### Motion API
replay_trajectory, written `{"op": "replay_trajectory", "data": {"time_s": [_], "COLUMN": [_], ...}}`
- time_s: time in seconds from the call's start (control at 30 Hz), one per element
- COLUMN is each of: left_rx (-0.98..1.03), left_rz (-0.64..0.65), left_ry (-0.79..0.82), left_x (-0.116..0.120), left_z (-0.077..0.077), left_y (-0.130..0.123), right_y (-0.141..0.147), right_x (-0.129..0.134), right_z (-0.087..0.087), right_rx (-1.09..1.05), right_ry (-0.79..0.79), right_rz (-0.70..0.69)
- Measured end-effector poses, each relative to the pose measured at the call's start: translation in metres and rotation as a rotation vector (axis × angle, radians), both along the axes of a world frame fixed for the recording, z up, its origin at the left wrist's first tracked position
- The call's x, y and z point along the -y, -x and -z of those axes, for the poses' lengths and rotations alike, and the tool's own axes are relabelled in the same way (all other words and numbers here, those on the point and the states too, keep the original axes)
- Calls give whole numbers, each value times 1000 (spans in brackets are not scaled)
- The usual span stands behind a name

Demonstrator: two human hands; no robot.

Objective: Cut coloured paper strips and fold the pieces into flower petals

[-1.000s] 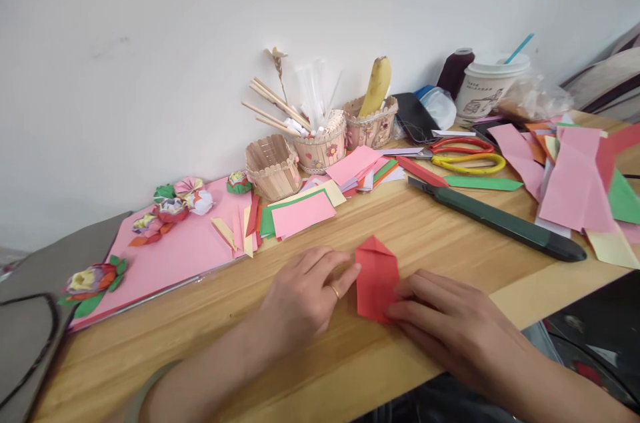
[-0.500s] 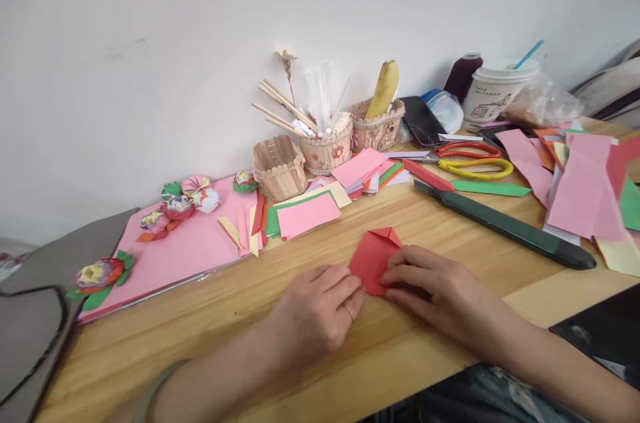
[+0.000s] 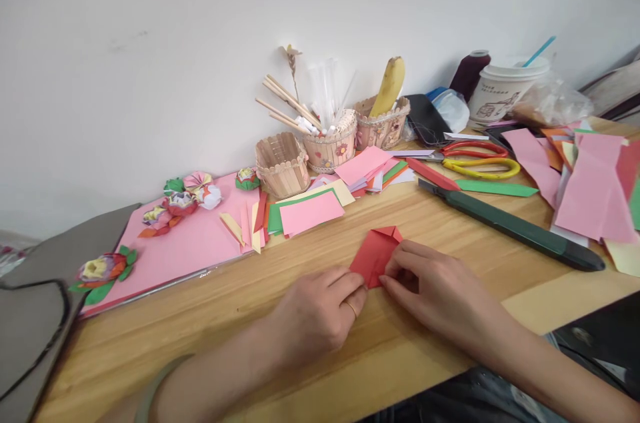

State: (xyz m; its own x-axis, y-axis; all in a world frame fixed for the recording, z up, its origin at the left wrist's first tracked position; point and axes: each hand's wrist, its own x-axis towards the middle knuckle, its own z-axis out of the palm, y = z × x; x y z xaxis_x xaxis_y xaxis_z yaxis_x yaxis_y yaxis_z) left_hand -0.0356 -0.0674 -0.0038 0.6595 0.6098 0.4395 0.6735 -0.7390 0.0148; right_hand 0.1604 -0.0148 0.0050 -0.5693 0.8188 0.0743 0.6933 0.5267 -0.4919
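Observation:
A small red paper (image 3: 374, 257) with folded corners lies on the wooden table, between my two hands. My left hand (image 3: 320, 306), with a ring on one finger, presses its fingertips on the paper's lower left edge. On the paper's right side, my right hand (image 3: 435, 283) pinches the edge between thumb and fingers. Part of the paper is hidden under the fingers of both hands.
Pink, green and cream slips (image 3: 311, 211) lie beyond the paper. A green cutter (image 3: 515, 226) and scissors (image 3: 483, 168) are at the right. Small baskets (image 3: 283, 166) stand by the wall. Paper flowers (image 3: 103, 271) rest on a pink sheet (image 3: 195, 243) at the left.
My right thumb has moved up along the paper and its fingers have drawn into a tighter pinch. The red paper's lower right part looks folded in. The view has shifted slightly.

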Motion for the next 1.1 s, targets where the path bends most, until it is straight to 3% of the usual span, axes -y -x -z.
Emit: {"op": "replay_trajectory", "data": {"time_s": [0.27, 0.43, 0.63, 0.83, 0.97, 1.1], "left_rx": [-25, -49, -1, -114, -215, -133], "left_rz": [4, -95, -135, -101, -151, -107], "left_ry": [58, 131, 160, -15, -99, -90], "left_x": [-1, 2, 3, 1, 2, 3], "left_z": [-3, 6, 15, 3, -7, -5], "left_y": [-1, -3, -3, -2, -3, -4], "right_y": [1, -3, -14, -28, -21, -7], "right_x": [0, 0, 0, 8, 24, 30], "right_z": [2, 7, 11, 7, -3, -12], "right_rx": [39, 21, -61, -45, -52, -63], "right_ry": [-51, -107, -199, -452, -352, -185], "right_rz": [1, -39, -191, -389, -427, -367]}}
